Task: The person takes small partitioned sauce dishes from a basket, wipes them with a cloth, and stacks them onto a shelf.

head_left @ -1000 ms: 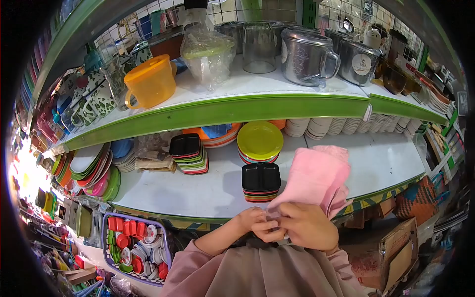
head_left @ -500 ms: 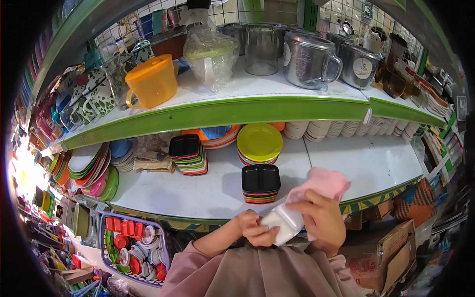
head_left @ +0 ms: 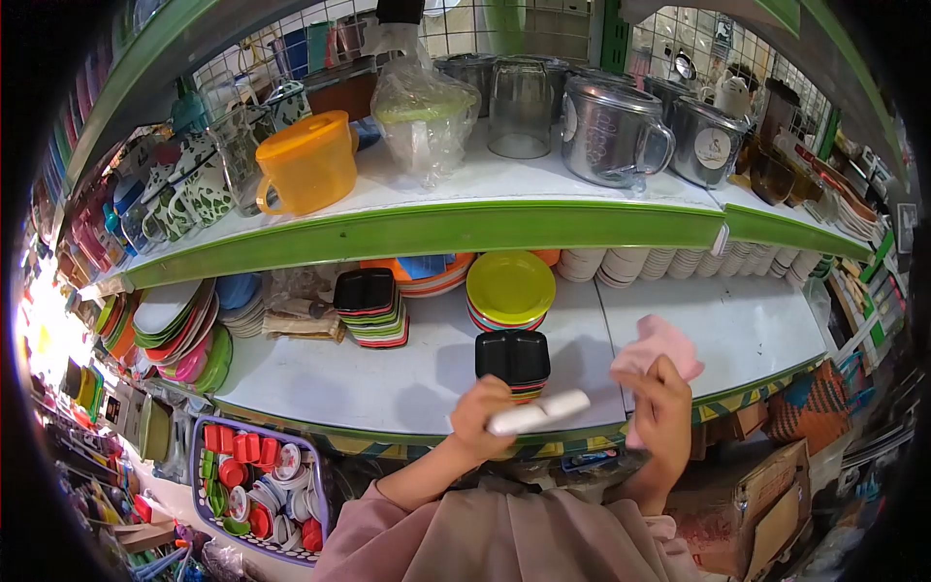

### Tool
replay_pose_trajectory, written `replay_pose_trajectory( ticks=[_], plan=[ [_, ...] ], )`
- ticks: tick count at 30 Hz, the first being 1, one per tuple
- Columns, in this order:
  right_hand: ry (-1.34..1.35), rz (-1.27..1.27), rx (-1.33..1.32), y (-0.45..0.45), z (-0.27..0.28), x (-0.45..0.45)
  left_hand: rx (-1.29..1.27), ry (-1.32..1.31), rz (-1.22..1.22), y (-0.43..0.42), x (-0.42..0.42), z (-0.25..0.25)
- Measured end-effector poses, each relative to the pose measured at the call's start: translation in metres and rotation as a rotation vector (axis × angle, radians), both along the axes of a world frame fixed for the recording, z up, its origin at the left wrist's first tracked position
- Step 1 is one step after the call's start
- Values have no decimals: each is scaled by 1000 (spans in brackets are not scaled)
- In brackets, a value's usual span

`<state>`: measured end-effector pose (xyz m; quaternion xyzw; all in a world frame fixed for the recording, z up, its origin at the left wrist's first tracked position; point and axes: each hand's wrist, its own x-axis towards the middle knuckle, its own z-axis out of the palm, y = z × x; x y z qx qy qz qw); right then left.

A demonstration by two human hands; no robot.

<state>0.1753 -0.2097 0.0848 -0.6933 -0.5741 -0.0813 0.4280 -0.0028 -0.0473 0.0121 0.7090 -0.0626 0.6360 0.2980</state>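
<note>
Purple-rimmed, a basket (head_left: pixel 325 485) of red, green and white pieces sits at our far left, below the front edge of the lower shelf (head_left: pixel 407 388). Moving right, a stack of dark-topped trays (head_left: pixel 367 289) stands towards the shelf's back. Next, we see our left hand (head_left: pixel 482 417) closed narrowly on the left end of a white dish (head_left: pixel 558 406), tilted almost edge-on above the shelf's front edge; blur hides where each finger lies. Behind it are black-topped dishes (head_left: pixel 512 351) and, farther back, lime plates (head_left: pixel 510 288). To the right, our right hand (head_left: pixel 664 403) pinches a soft pink cloth (head_left: pixel 659 347), bunched above the fingers.

We judge the dish light, stiff and smooth, probably plastic, so it could slip; thumb and fingers on opposite faces near the rim should hold it securely. The cloth, limp and light, is best gathered in a loose bunch.
</note>
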Motion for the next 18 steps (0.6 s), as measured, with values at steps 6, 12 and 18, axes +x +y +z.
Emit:
replay_pose_trajectory(
  ticks=[6, 12, 18],
  plan=[
    [-186, -114, -114, 68, -95, 37, -818, 164, 161, 4, -11, 33],
    [-229, -44, -355, 58, -101, 47, -909, 220, 51, 14, -12, 23],
    [549, 292, -6, 80, -17, -22, -765, 317, 90, 28, 9, 23]
  ],
)
